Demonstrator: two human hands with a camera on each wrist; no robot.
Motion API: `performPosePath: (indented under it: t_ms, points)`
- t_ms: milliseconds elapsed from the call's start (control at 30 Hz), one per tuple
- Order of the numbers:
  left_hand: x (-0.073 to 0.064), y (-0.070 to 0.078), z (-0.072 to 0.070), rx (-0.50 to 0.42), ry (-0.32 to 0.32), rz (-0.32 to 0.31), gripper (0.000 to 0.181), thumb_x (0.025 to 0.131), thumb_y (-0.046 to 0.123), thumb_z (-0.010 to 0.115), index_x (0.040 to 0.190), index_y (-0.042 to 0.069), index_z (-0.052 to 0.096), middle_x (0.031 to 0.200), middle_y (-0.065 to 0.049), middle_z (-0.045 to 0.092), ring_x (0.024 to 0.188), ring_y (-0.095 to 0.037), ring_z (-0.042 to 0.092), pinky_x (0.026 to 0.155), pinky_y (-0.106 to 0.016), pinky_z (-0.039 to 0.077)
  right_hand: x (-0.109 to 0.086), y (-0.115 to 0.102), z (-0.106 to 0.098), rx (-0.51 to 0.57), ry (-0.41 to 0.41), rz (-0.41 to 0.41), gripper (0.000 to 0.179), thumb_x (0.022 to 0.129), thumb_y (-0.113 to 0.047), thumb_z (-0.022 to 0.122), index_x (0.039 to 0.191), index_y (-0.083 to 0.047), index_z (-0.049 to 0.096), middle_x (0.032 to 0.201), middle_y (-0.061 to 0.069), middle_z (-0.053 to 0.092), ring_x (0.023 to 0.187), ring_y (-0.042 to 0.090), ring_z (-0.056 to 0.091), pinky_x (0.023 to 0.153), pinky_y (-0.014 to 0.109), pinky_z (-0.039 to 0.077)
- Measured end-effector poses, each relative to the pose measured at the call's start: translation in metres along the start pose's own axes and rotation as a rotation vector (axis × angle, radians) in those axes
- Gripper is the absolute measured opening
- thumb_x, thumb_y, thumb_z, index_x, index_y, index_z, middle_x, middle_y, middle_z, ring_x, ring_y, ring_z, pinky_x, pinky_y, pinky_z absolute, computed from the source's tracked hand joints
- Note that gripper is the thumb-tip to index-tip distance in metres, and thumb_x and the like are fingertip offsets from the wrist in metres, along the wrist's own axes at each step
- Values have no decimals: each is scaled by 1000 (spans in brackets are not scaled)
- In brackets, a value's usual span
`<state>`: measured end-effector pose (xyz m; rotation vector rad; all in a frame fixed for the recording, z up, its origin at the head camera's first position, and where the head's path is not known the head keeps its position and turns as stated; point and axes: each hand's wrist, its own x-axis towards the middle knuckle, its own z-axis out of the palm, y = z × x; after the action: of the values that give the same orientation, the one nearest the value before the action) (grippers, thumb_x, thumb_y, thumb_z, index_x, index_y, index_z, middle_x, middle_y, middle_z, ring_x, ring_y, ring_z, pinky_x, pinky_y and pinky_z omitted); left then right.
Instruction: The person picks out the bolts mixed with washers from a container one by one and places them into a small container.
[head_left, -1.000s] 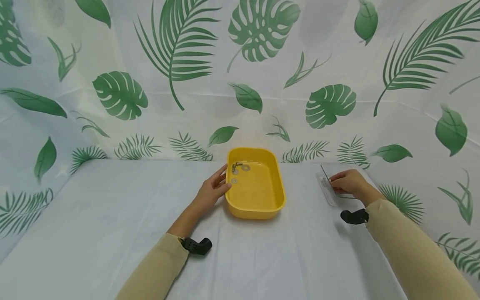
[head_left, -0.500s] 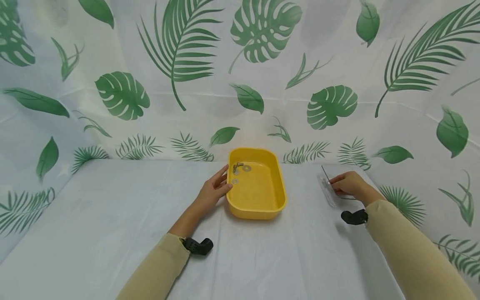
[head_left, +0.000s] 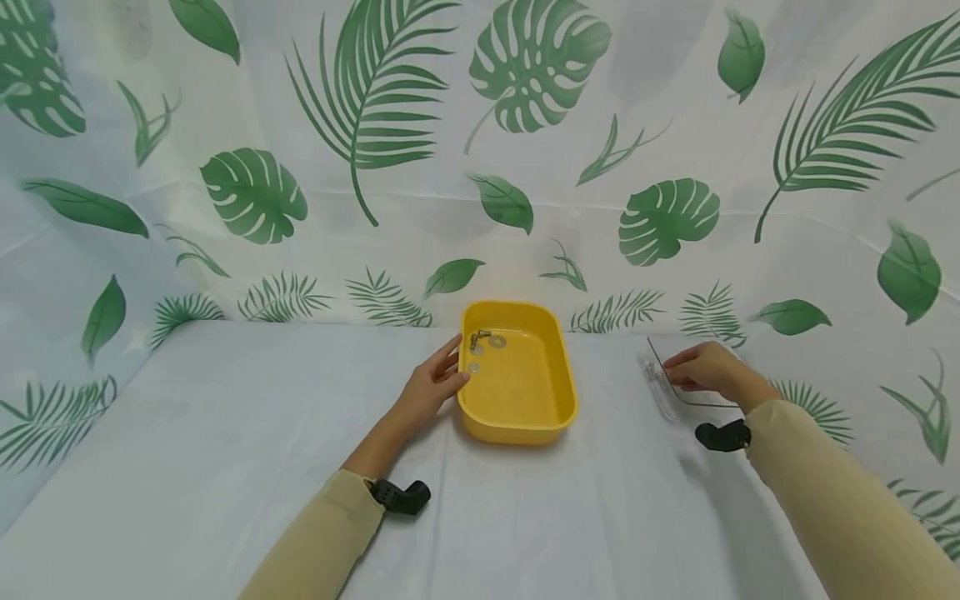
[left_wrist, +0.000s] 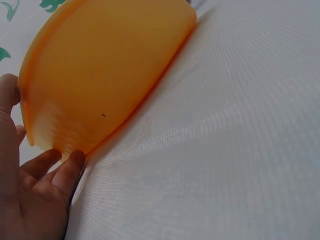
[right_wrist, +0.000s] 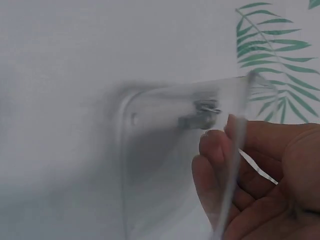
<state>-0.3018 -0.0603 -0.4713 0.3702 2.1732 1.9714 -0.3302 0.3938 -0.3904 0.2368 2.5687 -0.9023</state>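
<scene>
My left hand (head_left: 427,389) holds the left wall of a yellow plastic tray (head_left: 519,435), the thumb at its rim and the other fingers against the outside. Inside the tray lie two small screws (head_left: 477,337) and several flat washers (head_left: 497,342), all near its left wall. At the right, my right hand (head_left: 705,371) has its fingers curled down inside a clear plastic box (right_wrist: 130,165). Through the clear wall in the right wrist view, blurred small metal parts (right_wrist: 204,115) show close to the fingertips. Whether the fingers pinch one is unclear.
A white cloth (head_left: 517,517) covers the table under tray and box. Behind it hangs a white curtain (head_left: 427,208) printed with green leaves. Black wrist cameras (head_left: 401,497) are worn at both wrists.
The head view has shifted a little. My right wrist has moved slightly to the right, and more of the clear box's rim shows. The left hand keeps its place on the yellow tray.
</scene>
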Motion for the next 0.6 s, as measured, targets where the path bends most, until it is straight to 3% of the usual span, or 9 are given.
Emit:
performPosePath:
  t_ms: [200,400,600]
  points:
    - [0,0,0,2,9,3,67,101,18,60,160,30,31,162,-15,38,146,-33,44,110,-45,50,-16,-18,-13,-62,-1,-64,48,102,-19,59,137,12,53,124,25,66,105,27,66,97,40,59]
    - [0,-1,0,2,4,2,67,102,19,60,160,31,30,162,-14,38,146,-32,45,111,-45,50,-29,-45,-20,-68,64,-140,48,103,-24,58,137,9,54,118,16,70,95,14,67,88,29,60]
    - [1,-2,2,7,3,2,67,101,20,60,160,30,30,162,-14,39,146,-33,45,110,-45,50,-42,-75,-16,-30,42,-225,49,102,-25,60,138,7,55,122,13,71,94,6,67,88,25,60]
